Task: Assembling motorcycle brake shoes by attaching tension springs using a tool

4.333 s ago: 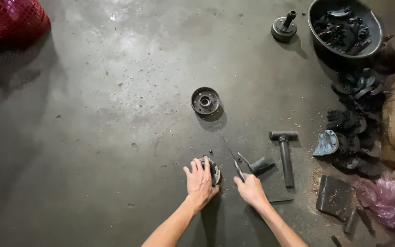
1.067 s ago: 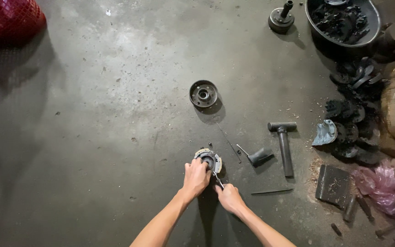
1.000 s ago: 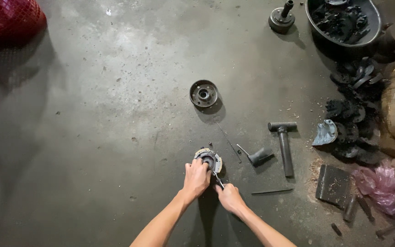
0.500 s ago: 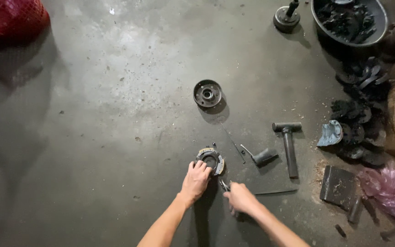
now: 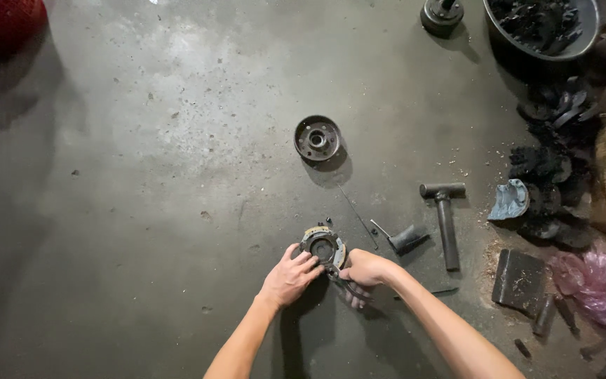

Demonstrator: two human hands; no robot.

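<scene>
Change since earlier frames: both hands were found shifted a little, the right hand drawn in against the ring-shaped part, where half a second before it had lain lower and apart from it.
Head view, left hand (image 5: 290, 278): it was laid on the near left edge of the ring-shaped metal part (image 5: 322, 246), fingers curled narrowly over its rim.
Head view, right hand (image 5: 363, 269): it was closed around a dark plier-like tool (image 5: 345, 283), whose tip was set at the part's right edge.
Head view, part's place: it was seen flat on the concrete floor (image 5: 163, 175), just ahead of both hands.
Head view, surroundings: a dark round hub (image 5: 317, 137) was lying farther ahead; a hammer (image 5: 446, 214) and a short socket piece (image 5: 407, 238) were lying to the right; a basin of dark parts (image 5: 541, 27) was standing at the top right.
</scene>
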